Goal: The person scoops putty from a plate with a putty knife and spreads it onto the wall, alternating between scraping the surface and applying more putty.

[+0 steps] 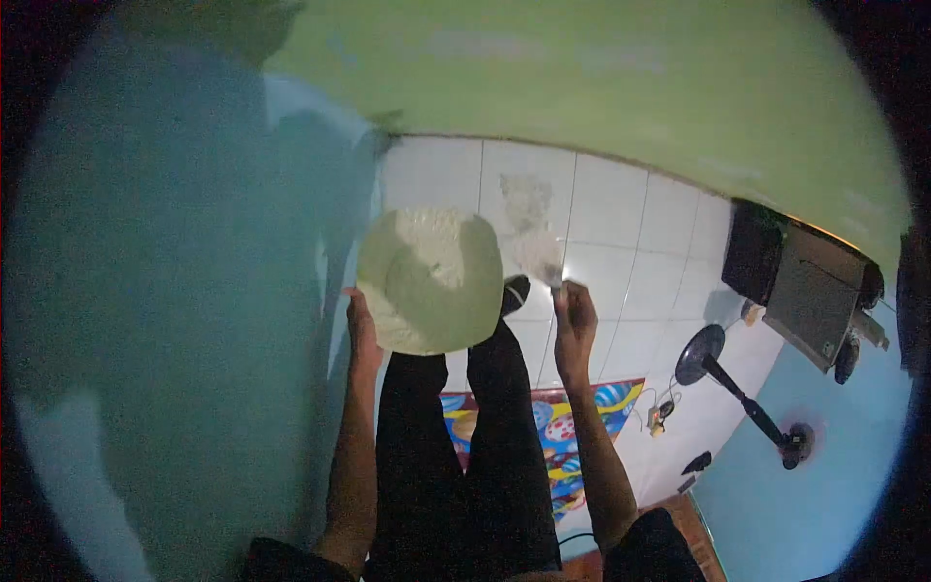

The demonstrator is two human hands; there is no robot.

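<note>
Round pale disc (pixel 430 281), caked w/ whitish paste, just left of frame centre, above black trouser legs (pixel 504 436). L hand (pixel 361 328) clamped on disc rim at its 8 o'clock. R hand (pixel 574 320) at disc's 3 o'clock, apart from it, fist closed round small flat blade (pixel 540 254), prob. scraper, too blurred to confirm. Teal wall (pixel 175 291) at 9. Patterned mat (pixel 567 436) at 6. Fan (pixel 700 354) lying on white tiles (pixel 621 242) at 4.

You have two hands up, the left hand (pixel 361 325) and the right hand (pixel 574 315), with one round pale disc (pixel 430 281), one flat blade (pixel 540 254), one standing fan (pixel 742 393) on the right, and one patterned mat (pixel 562 432) near you.
</note>
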